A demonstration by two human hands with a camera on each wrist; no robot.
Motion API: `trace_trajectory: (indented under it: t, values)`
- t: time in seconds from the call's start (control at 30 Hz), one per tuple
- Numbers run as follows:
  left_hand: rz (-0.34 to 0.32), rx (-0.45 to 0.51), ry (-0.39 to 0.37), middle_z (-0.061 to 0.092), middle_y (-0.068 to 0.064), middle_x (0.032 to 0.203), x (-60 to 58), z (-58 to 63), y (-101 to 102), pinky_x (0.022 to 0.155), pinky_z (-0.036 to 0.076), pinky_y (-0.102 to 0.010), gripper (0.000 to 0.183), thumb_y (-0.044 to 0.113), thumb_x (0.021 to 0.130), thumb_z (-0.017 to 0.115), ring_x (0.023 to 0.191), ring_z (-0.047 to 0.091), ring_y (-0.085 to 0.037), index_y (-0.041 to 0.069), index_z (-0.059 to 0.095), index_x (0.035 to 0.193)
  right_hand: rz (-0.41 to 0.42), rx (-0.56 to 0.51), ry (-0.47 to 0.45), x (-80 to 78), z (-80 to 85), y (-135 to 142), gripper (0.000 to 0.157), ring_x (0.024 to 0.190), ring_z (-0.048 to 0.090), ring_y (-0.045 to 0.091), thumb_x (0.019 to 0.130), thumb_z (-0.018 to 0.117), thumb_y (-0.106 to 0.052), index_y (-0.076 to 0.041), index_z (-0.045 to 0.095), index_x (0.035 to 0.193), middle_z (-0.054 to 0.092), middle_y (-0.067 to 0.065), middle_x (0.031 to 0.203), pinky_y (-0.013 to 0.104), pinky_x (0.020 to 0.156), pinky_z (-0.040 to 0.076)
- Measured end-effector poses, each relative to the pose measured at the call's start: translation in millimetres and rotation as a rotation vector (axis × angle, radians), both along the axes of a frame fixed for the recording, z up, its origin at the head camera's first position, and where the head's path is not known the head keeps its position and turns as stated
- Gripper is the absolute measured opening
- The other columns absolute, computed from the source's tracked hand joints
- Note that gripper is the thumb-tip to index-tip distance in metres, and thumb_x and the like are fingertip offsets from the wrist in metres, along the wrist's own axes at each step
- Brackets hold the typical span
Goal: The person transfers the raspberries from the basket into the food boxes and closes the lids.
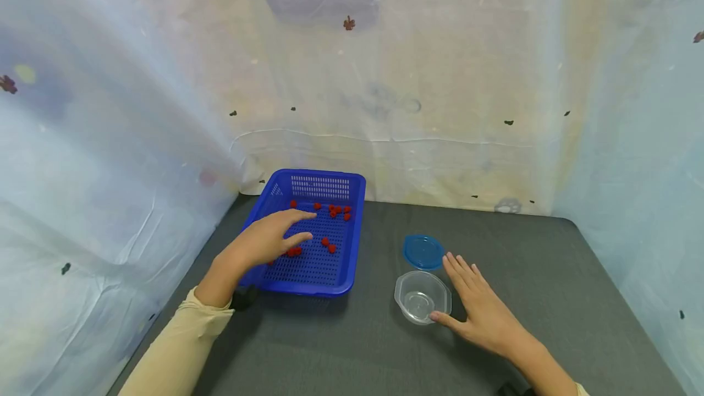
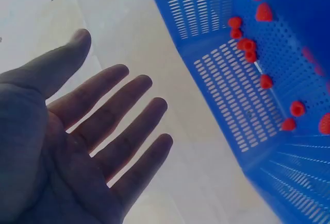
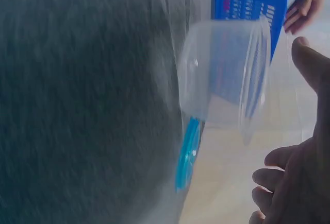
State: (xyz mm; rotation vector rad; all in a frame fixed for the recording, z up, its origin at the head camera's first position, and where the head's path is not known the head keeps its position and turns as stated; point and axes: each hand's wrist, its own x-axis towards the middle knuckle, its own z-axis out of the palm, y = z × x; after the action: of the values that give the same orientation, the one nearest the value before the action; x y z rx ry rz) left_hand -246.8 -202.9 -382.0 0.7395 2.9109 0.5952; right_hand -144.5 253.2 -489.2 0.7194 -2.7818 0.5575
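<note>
- Berries (image 1: 332,249) scattered in the basket (image 1: 352,261); none shows in the tub (image 1: 419,305), lid (image 1: 423,252) off beside it; work looks barely begun;
- left hand (image 1: 261,242) spread above the basket, holding nothing; right hand (image 1: 484,310), fingers straight, by the tub, holding nothing.

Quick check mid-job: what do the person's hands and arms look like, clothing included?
The left hand and right hand are bare, no gloves visible. The left sleeve is plain pale yellow, wrinkled at the cuff; only a sliver of the similar right sleeve shows. A black item sits near the left cuff; I can't tell what it is.
</note>
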Motion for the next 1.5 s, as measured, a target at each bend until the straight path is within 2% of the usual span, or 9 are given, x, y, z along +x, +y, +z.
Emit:
trace_trajectory:
  t: [0.2,0.57,0.7,0.83,1.0,1.13,1.23,1.33,1.5]
  values:
    - [-0.022,0.014,0.005,0.057,-0.01,0.157,-11.4,10.1,3,0.118,0.042,-0.061,0.05,0.036,0.109,0.065,0.148,0.05,-0.037,0.018,0.059,0.155,0.031,-0.011,0.021,3.1,-6.3,-12,0.108,0.158,0.031,0.044,0.094,0.075,-0.063,0.0,0.029,0.168,0.029,0.018,0.174,0.035,0.134,0.003]
    - [-0.079,0.104,-0.073,0.067,-0.01,0.145,-46.2,13.4,7,0.113,0.049,-0.056,0.039,0.025,0.11,0.065,0.136,0.063,-0.034,0.013,0.066,0.146,0.031,-0.017,0.008,5.1,-15.9,-25,0.109,0.162,0.025,0.039,0.095,0.073,-0.065,0.001,0.025,0.168,0.024,0.018,0.176,0.036,0.134,0.006]
    - [-0.079,0.098,-0.087,0.07,-0.01,0.14,-57.0,11.6,11,0.112,0.05,-0.056,0.037,0.023,0.109,0.067,0.132,0.065,-0.035,0.013,0.067,0.144,0.025,-0.027,-0.007,5.9,-18.0,-29,0.111,0.162,0.023,0.04,0.096,0.071,-0.066,0.0,0.021,0.17,0.022,0.019,0.176,0.03,0.132,0.001]
    - [-0.091,0.08,-0.101,0.071,-0.008,0.137,-66.7,5.3,15,0.111,0.051,-0.055,0.035,0.021,0.108,0.068,0.13,0.065,-0.033,0.014,0.069,0.142,0.007,-0.024,-0.011,6.6,-19.7,-31,0.113,0.163,0.02,0.039,0.096,0.07,-0.067,-0.002,0.017,0.171,0.019,0.02,0.177,0.028,0.132,-0.002]
    - [-0.081,0.111,-0.133,0.072,-0.008,0.136,-82.9,-5.7,14,0.113,0.049,-0.057,0.031,0.021,0.108,0.068,0.131,0.064,-0.034,0.017,0.073,0.138,-0.031,-0.023,-0.042,6.6,-21.1,-33,0.114,0.164,0.016,0.039,0.096,0.068,-0.069,0.001,0.016,0.17,0.016,0.02,0.178,0.042,0.134,0.007]
    - [-0.108,0.114,-0.145,0.071,-0.012,0.138,-93.8,-15.2,17,0.113,0.048,-0.058,0.03,0.018,0.107,0.068,0.133,0.063,-0.035,0.013,0.074,0.137,-0.058,-0.026,-0.082,6.9,-20.6,-35,0.116,0.164,0.016,0.041,0.096,0.068,-0.069,0.004,0.016,0.169,0.013,0.021,0.177,0.051,0.133,0.013]
    - [-0.12,0.082,-0.158,0.072,-0.012,0.138,-99.7,-23.3,19,0.113,0.049,-0.055,0.03,0.018,0.107,0.069,0.132,0.064,-0.034,0.012,0.074,0.136,-0.07,-0.032,-0.088,7.2,-20.7,-36,0.116,0.163,0.017,0.041,0.096,0.069,-0.068,0.006,0.017,0.168,0.015,0.023,0.177,0.053,0.132,0.015]
    - [-0.113,0.069,-0.203,0.071,-0.012,0.138,-103.2,-31.6,21,0.113,0.05,-0.053,0.03,0.016,0.107,0.069,0.132,0.064,-0.034,0.01,0.073,0.136,-0.076,-0.034,-0.086,6.7,-20.8,-37,0.117,0.163,0.019,0.042,0.095,0.07,-0.068,0.007,0.018,0.168,0.017,0.024,0.176,0.054,0.132,0.017]
    - [-0.115,0.069,-0.259,0.071,-0.01,0.139,-107.4,-42.5,22,0.114,0.049,-0.052,0.032,0.016,0.107,0.069,0.134,0.063,-0.033,0.008,0.072,0.138,-0.066,-0.048,-0.13,3.2,-19.9,-34,0.117,0.162,0.02,0.044,0.095,0.069,-0.07,0.005,0.019,0.168,0.018,0.024,0.176,0.063,0.127,0.024]
